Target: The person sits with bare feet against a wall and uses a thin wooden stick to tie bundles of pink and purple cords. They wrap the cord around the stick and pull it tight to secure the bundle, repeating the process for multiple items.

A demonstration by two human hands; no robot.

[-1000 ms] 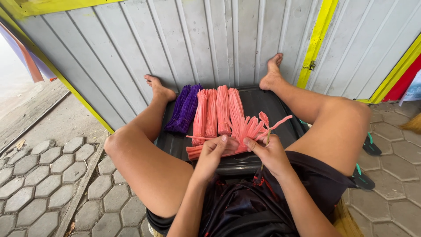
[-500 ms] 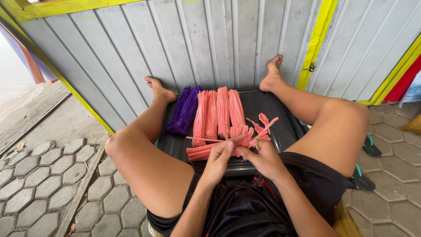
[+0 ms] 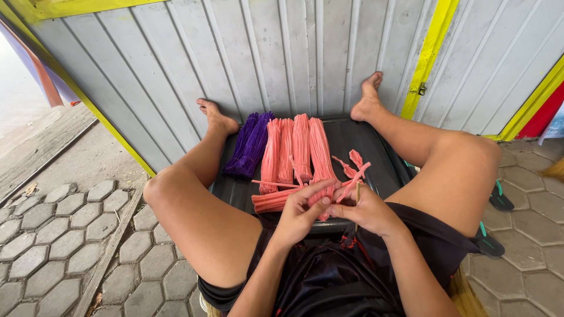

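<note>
The left hand point(image 3: 302, 211) and the right hand point(image 3: 367, 208) meet above the near edge of the black tray point(image 3: 376, 147), each with its fingers pinched on a few loose pink strips point(image 3: 346, 176) that fan upward. A short pile of pink strips point(image 3: 273, 201) lies on the tray just beside the left hand. Farther back, three upright pink bundles point(image 3: 296, 147) stand next to a purple bundle point(image 3: 251, 144).

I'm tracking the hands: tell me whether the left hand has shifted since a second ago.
Yes. The left hand has moved right along the near edge of the black tray, closing on the right hand around the pink strips.
</note>
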